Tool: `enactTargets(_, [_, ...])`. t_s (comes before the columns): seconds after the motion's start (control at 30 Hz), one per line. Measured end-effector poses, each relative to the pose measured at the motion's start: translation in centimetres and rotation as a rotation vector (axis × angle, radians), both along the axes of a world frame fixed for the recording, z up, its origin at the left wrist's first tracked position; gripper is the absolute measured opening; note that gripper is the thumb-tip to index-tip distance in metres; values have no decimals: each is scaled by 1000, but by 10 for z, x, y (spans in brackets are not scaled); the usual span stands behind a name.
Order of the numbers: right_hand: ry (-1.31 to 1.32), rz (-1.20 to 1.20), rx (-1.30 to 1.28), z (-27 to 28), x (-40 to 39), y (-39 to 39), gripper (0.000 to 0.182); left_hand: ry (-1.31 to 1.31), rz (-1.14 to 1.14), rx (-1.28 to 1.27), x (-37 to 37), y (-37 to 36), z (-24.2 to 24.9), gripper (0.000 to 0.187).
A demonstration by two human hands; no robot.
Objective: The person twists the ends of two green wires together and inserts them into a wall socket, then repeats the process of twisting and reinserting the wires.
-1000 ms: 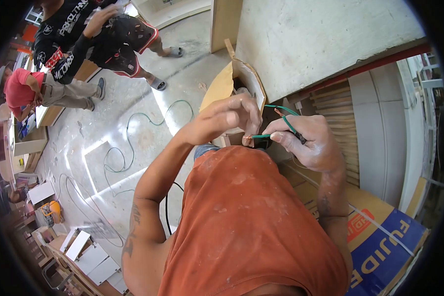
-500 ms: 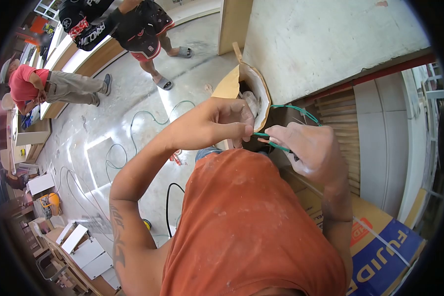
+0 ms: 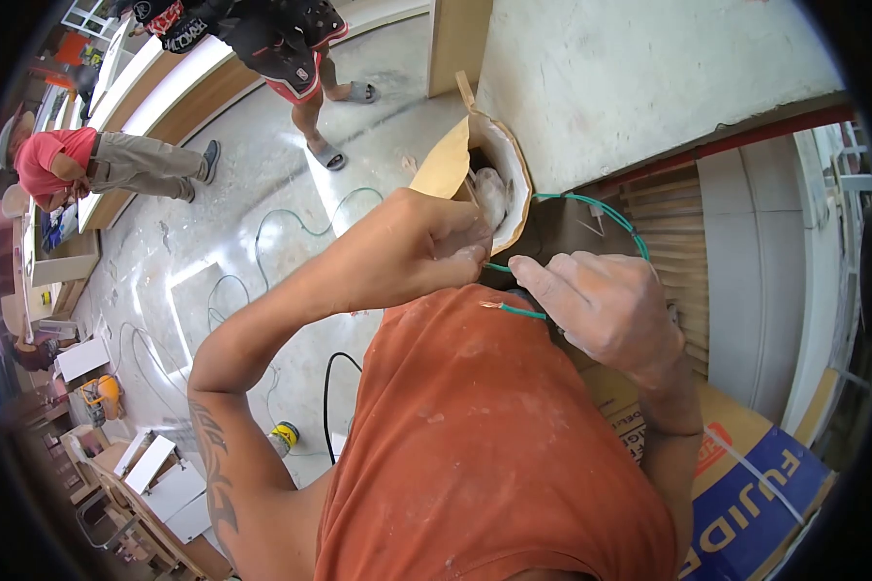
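Observation:
A green electrical wire (image 3: 499, 268) spans the short gap between my two hands. My left hand (image 3: 441, 237) is closed, with its fingertips pinching the wire near one end. My right hand (image 3: 596, 305) is wrapped round it, knuckles up. Below the right hand a stripped copper end (image 3: 490, 305) sticks out from a green length. Beyond the right hand, a green loop (image 3: 618, 215) curves up past a paper sack (image 3: 443, 167). The sack stands open just past my left hand, with a whitish lump inside.
A cardboard box (image 3: 746, 484) lies at lower right, beside stacked wooden slats (image 3: 673, 261). A pale slab (image 3: 639, 87) stands at upper right. Thin hoses (image 3: 262, 237) trail over the floor at left. Two people stand farther off: one in a red shirt (image 3: 53, 160), one in dark shorts (image 3: 286, 58).
The bare copper end now hangs clear below my right hand, pointing left. Both hands have shifted slightly, and the wire loop beyond the right hand has risen and bulged rightward.

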State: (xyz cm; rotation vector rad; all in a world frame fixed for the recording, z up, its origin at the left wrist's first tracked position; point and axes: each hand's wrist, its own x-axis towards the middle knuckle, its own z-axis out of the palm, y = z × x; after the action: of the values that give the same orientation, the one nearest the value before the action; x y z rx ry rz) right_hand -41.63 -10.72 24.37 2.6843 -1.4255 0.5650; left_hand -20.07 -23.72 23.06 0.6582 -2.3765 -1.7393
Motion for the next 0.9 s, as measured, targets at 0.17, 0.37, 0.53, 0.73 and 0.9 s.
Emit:
enactTargets(0.17, [31,26,-7,2,0,1,32,12,11,238,7,1,-8,12])
enactTargets(0.37, [29,55,-16,-2,-2,-2,32,106,55,558,12,5,-17,16])
enactTargets(0.53, [-130,5,28,-18,0,-9,34,269,130,352,16,14,-30,17])
enactTargets(0.73, [-296,-78,179,-21,11,-12,40,196,156,82,22,12,-34,15])
enactTargets(0.9, [-515,-125,233,-51,22,-8,20,419,100,-148,32,15,-41,13])
